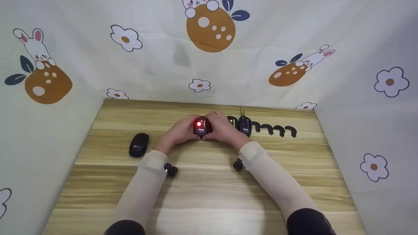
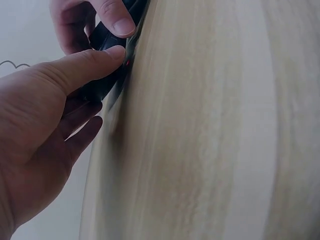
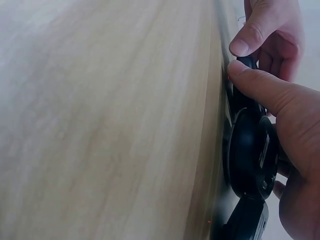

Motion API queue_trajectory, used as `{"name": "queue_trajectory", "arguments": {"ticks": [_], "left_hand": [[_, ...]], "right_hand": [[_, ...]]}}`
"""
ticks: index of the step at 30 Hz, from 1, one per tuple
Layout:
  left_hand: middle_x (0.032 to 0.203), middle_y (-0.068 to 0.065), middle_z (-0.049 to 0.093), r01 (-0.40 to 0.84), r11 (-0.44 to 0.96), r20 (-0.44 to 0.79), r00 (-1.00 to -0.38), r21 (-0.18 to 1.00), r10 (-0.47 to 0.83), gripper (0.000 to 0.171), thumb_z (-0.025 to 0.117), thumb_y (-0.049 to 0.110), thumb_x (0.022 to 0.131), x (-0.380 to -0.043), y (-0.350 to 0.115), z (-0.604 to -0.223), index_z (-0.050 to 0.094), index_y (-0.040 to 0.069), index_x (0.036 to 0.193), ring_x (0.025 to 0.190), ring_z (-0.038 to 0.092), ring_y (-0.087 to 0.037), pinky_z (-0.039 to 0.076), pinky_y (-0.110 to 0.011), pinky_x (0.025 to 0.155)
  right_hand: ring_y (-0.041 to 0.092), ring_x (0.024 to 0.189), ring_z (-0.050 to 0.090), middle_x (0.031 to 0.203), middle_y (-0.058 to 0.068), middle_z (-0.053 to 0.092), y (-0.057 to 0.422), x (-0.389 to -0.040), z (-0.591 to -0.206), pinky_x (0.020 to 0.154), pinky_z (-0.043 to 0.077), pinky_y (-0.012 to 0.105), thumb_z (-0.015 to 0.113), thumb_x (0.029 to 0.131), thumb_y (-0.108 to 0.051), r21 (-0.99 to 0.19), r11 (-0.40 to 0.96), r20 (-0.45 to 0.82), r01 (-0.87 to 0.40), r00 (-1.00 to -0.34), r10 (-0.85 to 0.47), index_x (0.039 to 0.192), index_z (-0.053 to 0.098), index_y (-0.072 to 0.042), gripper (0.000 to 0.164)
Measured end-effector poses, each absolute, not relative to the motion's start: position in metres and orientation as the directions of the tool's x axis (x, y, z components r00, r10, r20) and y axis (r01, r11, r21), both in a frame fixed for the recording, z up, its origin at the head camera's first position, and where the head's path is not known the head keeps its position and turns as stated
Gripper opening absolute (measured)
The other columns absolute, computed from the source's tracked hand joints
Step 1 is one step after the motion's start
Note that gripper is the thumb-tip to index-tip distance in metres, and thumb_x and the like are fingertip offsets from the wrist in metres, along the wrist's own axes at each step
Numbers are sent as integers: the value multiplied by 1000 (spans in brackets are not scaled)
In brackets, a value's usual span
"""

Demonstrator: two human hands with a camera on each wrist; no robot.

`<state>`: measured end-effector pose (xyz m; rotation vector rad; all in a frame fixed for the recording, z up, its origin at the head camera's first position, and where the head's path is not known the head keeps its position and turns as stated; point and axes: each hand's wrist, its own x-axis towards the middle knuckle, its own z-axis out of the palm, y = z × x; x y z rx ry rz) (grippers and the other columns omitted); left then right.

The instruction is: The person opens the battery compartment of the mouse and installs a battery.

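Note:
A black computer mouse [image 1: 201,130] lies underside up on the table, its sensor glowing red. My left hand [image 1: 181,131] grips its left side, with the thumb at the near end. From the right, my right hand [image 1: 222,127] holds the same mouse, its thumb close to the left one. In the left wrist view the left hand [image 2: 40,110] pinches the dark mouse [image 2: 102,87] just at the tabletop. Beside the right hand [image 3: 300,130], the right wrist view shows another black mouse [image 3: 247,155]. Part of the held mouse is hidden by the fingers.
Right of the hands lie two more upturned mice, one partly hidden [image 1: 232,120] and one [image 1: 244,126] with a green strip [image 1: 242,111] behind it. Several black curved pieces [image 1: 279,130] continue that row. A black mouse [image 1: 139,145] sits upright at left. Printed cloth [image 1: 156,71] surrounds the table.

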<state>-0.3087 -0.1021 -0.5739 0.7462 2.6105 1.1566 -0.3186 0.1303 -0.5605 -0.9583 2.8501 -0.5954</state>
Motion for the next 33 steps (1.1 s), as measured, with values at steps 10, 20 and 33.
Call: {"name": "queue_trajectory", "arguments": {"ticks": [10, 20, 33], "left_hand": [[164, -22, 49, 356, 593, 6, -861, 722, 509, 94, 95, 9, 83, -306, -103, -572, 46, 0, 162, 154, 46, -40, 32, -53, 131], [170, -20, 43, 347, 604, 20, -877, 717, 481, 97, 93, 17, 86, -295, -113, -562, 42, 4, 167, 158, 40, -40, 31, -55, 132], [164, -13, 51, 405, 631, 133, -892, 662, 433, 65, 83, 21, 100, -262, -159, -546, 57, 11, 158, 155, 44, -38, 36, -59, 128]], "right_hand": [[28, 144, 46, 148, 8, 63, 130, -319, -560, 129, 31, 46, 98, 82, -49, -367, 743, 28, -560, -805, -593, 153, 60, -9, 91], [29, 151, 40, 156, 9, 56, 133, -309, -564, 130, 30, 45, 98, 81, -50, -431, 703, 129, -566, -809, -573, 157, 56, -6, 97], [30, 148, 45, 155, 13, 58, 104, -267, -563, 127, 38, 46, 96, 88, -27, -620, 530, 300, -578, -799, -521, 150, 62, -4, 74]]}}
